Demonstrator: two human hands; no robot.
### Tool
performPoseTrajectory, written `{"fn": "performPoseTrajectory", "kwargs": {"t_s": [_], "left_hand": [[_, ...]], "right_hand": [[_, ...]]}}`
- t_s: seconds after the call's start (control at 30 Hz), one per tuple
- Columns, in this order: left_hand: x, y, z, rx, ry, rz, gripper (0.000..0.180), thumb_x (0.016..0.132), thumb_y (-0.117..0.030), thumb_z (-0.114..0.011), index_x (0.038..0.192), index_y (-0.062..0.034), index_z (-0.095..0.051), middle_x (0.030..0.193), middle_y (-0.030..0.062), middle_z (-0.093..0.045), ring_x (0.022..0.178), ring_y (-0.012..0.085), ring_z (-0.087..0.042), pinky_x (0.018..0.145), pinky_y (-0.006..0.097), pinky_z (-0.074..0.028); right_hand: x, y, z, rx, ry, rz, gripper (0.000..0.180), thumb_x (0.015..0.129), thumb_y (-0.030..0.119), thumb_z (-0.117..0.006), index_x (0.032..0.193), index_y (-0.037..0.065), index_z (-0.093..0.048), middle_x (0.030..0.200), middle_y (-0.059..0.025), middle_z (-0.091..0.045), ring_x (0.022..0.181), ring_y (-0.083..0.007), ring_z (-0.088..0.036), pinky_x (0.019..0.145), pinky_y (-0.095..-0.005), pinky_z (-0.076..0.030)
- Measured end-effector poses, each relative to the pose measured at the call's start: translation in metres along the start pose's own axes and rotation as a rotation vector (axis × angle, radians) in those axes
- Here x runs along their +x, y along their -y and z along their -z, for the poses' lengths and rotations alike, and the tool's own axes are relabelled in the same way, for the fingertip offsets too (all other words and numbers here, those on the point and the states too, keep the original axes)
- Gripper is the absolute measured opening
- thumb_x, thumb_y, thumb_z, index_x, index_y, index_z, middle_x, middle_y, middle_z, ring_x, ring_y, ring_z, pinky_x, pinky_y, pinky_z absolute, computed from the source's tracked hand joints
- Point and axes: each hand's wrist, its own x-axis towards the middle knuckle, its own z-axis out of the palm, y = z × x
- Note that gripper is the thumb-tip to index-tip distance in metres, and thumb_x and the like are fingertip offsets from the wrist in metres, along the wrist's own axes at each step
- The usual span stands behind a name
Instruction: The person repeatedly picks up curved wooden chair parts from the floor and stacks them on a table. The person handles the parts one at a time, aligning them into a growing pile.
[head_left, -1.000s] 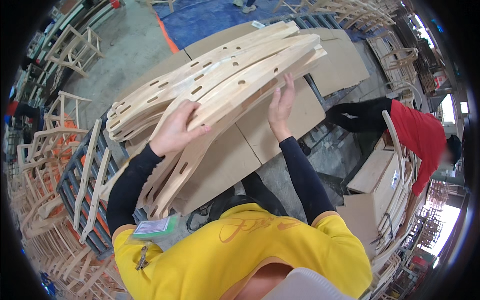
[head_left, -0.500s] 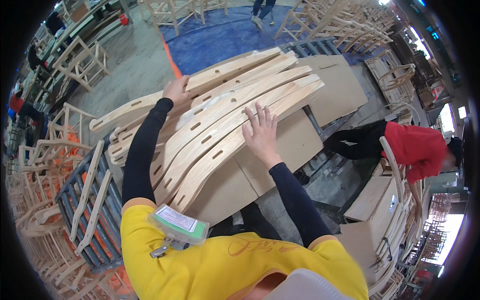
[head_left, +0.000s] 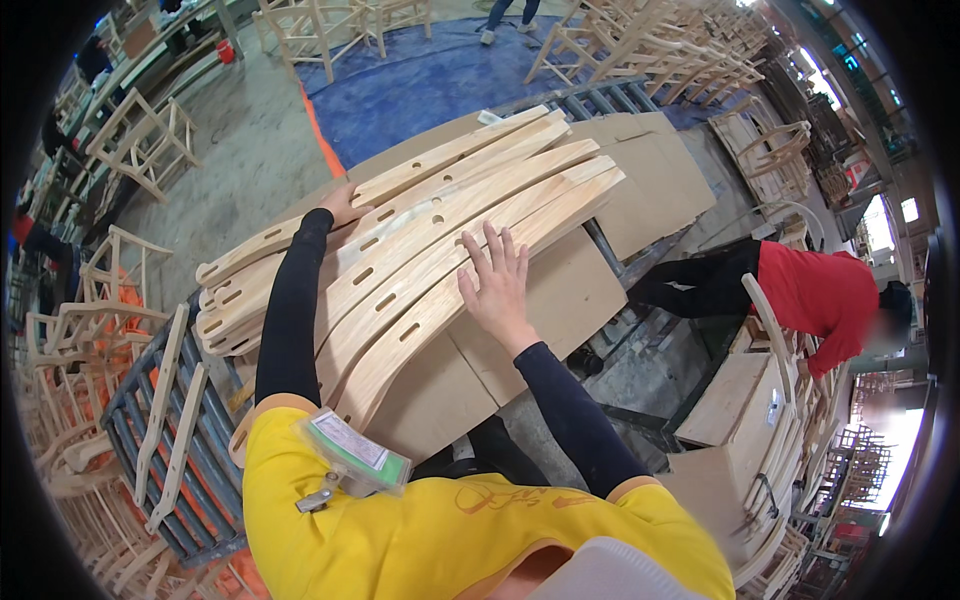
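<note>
The wooden pieces [head_left: 430,275] look stiff and fairly heavy, best held by their long edges; the right hand [head_left: 497,290] is spread out over them; I can't tell if the left hand [head_left: 342,204] grips.

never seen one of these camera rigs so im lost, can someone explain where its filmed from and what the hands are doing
There is no machine here, just bare-handed work, filmed by a fisheye camera worn on the worker's head and looking down, so straight edges curve. Curved, slotted wooden pieces lie side by side on cardboard. The left hand is at the farther pieces; its grip is hard to make out. The right hand is spread open over the nearer ones, gripping nothing.
</note>
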Motion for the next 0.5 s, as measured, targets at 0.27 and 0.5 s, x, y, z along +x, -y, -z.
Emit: {"fn": "performPoseTrajectory", "kwargs": {"t_s": [0.27,0.5], "left_hand": [[0.004,-0.033,-0.024,0.003,-0.128,0.141,0.079,0.083,-0.056,-0.063,0.133,0.0041,-0.052,0.129,0.0280,-0.058,0.123,0.0368,-0.056,0.102,0.042,-0.045],[-0.010,-0.053,-0.021,0.115,-0.138,0.074,0.075,0.085,-0.054,-0.061,0.137,-0.0028,-0.048,0.136,0.0241,-0.054,0.127,0.0363,-0.051,0.105,0.043,-0.043]], "right_hand": [[0.000,-0.003,-0.007,-0.026,-0.006,-0.002,0.057,0.093,0.034,-0.056,0.147,0.022,-0.043,0.157,-0.0124,-0.029,0.145,-0.0402,-0.021,0.116,-0.0607,-0.013],[-0.003,-0.006,-0.007,-0.097,-0.008,0.007,0.056,0.095,0.037,-0.053,0.148,0.023,-0.042,0.156,-0.0123,-0.032,0.145,-0.0390,-0.024,0.116,-0.0602,-0.014]]}}
